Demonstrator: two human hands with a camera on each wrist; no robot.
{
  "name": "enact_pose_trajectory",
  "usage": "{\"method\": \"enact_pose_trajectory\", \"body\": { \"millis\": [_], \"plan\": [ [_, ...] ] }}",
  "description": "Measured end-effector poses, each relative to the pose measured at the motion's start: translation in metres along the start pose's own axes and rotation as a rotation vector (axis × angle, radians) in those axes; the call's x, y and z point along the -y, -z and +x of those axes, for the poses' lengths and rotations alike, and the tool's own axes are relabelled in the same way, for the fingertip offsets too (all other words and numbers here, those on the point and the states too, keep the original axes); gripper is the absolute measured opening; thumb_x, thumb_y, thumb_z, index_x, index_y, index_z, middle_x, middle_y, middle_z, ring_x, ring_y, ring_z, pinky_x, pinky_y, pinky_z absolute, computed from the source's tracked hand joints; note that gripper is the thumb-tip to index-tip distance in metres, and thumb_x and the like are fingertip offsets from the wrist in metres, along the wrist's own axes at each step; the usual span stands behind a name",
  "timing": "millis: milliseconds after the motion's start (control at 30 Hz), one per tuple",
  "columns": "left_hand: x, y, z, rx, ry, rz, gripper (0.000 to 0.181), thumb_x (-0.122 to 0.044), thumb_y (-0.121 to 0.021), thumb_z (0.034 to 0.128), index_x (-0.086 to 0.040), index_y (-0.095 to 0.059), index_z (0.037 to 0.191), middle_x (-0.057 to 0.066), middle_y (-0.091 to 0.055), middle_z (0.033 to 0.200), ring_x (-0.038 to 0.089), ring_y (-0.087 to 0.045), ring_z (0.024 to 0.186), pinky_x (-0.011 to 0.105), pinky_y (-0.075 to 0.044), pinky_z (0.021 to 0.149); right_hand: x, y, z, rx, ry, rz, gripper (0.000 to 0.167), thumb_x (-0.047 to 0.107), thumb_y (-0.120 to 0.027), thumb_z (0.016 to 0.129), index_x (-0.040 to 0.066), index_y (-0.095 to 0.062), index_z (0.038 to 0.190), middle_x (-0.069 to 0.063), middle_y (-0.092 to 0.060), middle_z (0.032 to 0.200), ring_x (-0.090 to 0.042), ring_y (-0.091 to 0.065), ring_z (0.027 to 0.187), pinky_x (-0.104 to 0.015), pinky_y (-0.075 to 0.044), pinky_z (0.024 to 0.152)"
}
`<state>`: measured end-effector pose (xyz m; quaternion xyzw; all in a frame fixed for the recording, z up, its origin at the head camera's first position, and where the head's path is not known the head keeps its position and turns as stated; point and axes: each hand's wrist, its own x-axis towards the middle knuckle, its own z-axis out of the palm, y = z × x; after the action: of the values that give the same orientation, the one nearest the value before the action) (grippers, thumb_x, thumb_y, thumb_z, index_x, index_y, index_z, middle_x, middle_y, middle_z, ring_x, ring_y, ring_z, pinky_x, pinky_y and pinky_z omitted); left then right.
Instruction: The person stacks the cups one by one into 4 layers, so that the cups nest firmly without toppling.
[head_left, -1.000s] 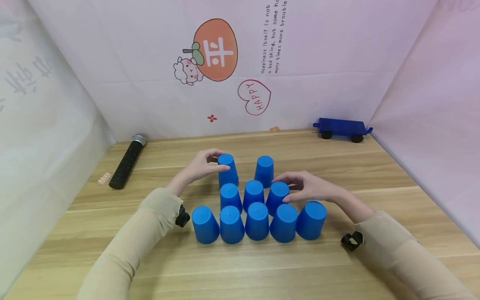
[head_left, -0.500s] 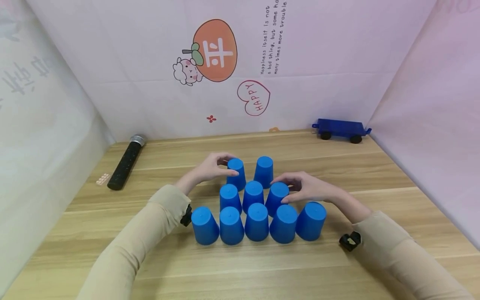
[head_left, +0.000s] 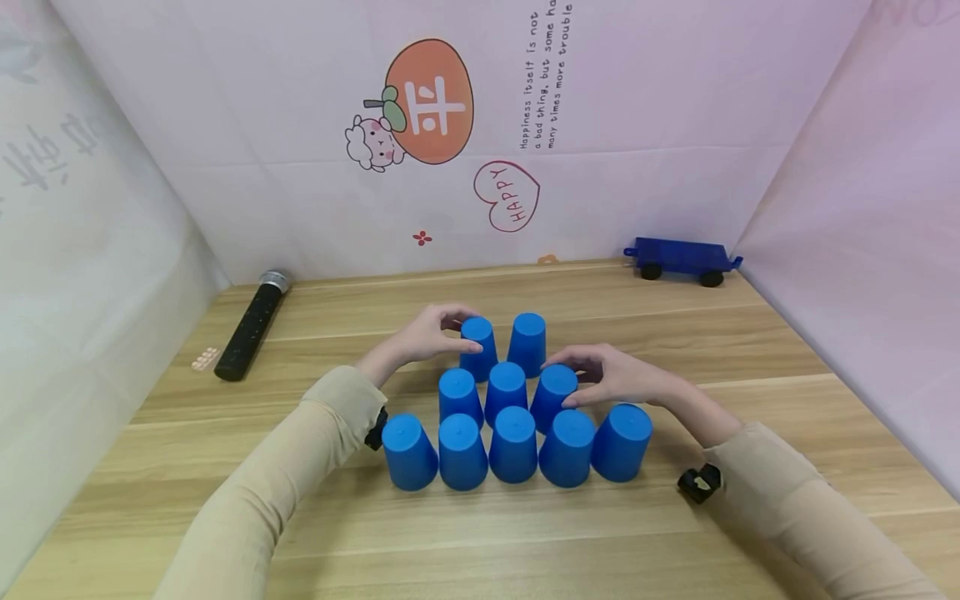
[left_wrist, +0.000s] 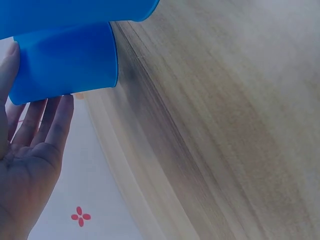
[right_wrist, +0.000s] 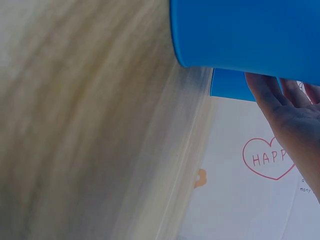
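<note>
By the left hand [head_left: 427, 335], a blue, tapered, upside-down plastic cup [head_left: 483, 364] is held at the cup cluster's [head_left: 507, 397] eleven o'clock; by the right hand [head_left: 621, 375], a matching blue cup [head_left: 548, 408] is gripped at three. Five more blue cups [head_left: 514, 450] are lined up at six. A dark-blue, black-wheeled toy wagon [head_left: 681, 256] is seen at two.
</note>
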<state>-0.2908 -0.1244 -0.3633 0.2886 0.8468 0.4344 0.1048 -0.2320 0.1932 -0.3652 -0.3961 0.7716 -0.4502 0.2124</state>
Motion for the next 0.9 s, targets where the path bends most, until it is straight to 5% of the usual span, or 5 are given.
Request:
{"method": "enact_pose_trajectory", "body": {
  "millis": [300, 500, 733, 900],
  "plan": [
    [-0.002, 0.003, -0.005, 0.008, 0.050, -0.004, 0.057, -0.022, -0.072, 0.0839, -0.007, -0.048, 0.134, 0.012, -0.053, 0.135, 0.030, -0.053, 0.122, 0.043, -0.048, 0.099, -0.001, -0.001, 0.001, 0.002, 0.001, 0.001, 0.049, 0.014, -0.066, 0.088, 0.000, -0.047, 0.131, -0.017, -0.056, 0.129, -0.022, -0.057, 0.115, -0.035, -0.051, 0.095],
    [-0.001, 0.017, -0.016, -0.011, 0.051, -0.037, 0.057, -0.021, -0.070, 0.0854, -0.008, -0.046, 0.135, 0.017, -0.052, 0.135, 0.031, -0.051, 0.124, 0.046, -0.047, 0.100, -0.002, -0.002, 0.001, 0.003, 0.006, 0.002, 0.049, 0.013, -0.066, 0.088, -0.001, -0.047, 0.131, -0.016, -0.056, 0.129, -0.021, -0.057, 0.115, -0.035, -0.051, 0.096],
    [0.003, 0.040, -0.038, -0.090, 0.067, -0.019, 0.051, -0.031, -0.066, 0.0883, -0.013, -0.050, 0.133, 0.010, -0.058, 0.131, 0.025, -0.054, 0.122, 0.042, -0.049, 0.098, -0.003, -0.001, 0.000, 0.000, 0.010, -0.003, 0.049, 0.013, -0.066, 0.088, -0.001, -0.047, 0.131, -0.016, -0.057, 0.128, -0.019, -0.058, 0.114, -0.033, -0.052, 0.094],
    [0.004, 0.048, -0.058, -0.059, 0.081, -0.056, 0.051, -0.034, -0.065, 0.0882, -0.013, -0.051, 0.133, 0.011, -0.057, 0.133, 0.027, -0.054, 0.122, 0.042, -0.048, 0.099, -0.004, 0.000, 0.000, -0.004, 0.015, -0.002, 0.048, 0.011, -0.065, 0.088, -0.001, -0.048, 0.131, -0.016, -0.057, 0.128, -0.015, -0.059, 0.113, -0.031, -0.052, 0.094]
  ]
}}
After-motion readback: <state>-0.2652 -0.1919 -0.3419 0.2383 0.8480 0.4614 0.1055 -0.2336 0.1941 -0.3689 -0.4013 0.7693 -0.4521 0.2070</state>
